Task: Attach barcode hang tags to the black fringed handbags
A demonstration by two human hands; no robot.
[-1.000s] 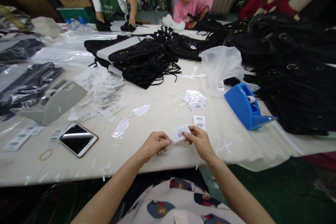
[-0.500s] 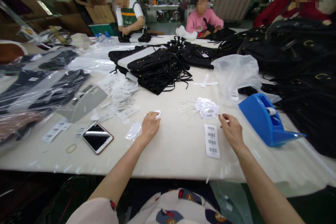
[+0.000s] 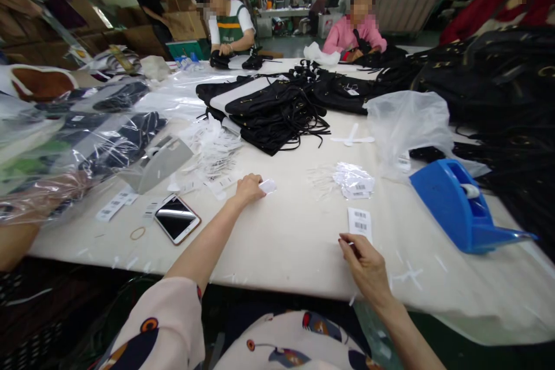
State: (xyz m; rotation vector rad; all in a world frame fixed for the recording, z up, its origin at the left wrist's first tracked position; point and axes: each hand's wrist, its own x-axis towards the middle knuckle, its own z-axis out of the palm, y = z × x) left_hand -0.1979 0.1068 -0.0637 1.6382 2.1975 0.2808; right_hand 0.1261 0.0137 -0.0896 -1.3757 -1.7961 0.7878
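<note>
My left hand is closed in a pinch on a small white hang tag, which pokes out past the fingertips just above the table. My right hand lies over the lower part of a barcode sticker sheet, covering its bottom labels. Its thumb and forefinger are curled together by the sheet's left side; whatever is between them is too small to make out. Beyond the sheet lies a stack of white barcode tags, with their strings fanned out to the left.
A phone, a grey tape dispenser and a heap of white tags lie left. A blue tape dispenser and a plastic bag stand right. Black bags are piled behind. Another person's arm reaches in at left.
My right hand has moved from beside the tag stack down onto the sticker sheet's lower part. The tag in my left hand now shows more. Another person's arm has appeared at left.
</note>
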